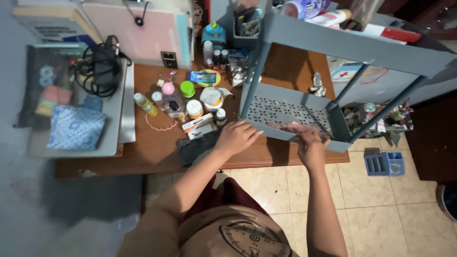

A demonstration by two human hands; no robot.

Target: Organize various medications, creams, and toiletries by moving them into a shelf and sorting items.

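At the far left we see a grey laptop (114,119) with a blue patterned pouch (75,127) and a coil of black cable (101,69) resting on it, parked at the end of the wooden table (157,152), likely to keep the middle free. Next comes a cluster of small bottles and jars (183,102), stood upright and close together. Just right of them our left hand (236,137) lies curled, knuckles up, on the front lip of the grey shelf rack (285,112), seemingly steadying it; whether the fingers grip anything we cannot tell. Our right hand (310,145) sits on the same lip, fingers narrowed around a thin pinkish strip (290,128) that lies on the perforated lower tray. The rack stands on the table's right half, its upper tray loaded with tubes and bottles (328,16). Further right, a small blue plastic organiser (384,163) sits on the beige tiled floor (381,214); the light is dim.
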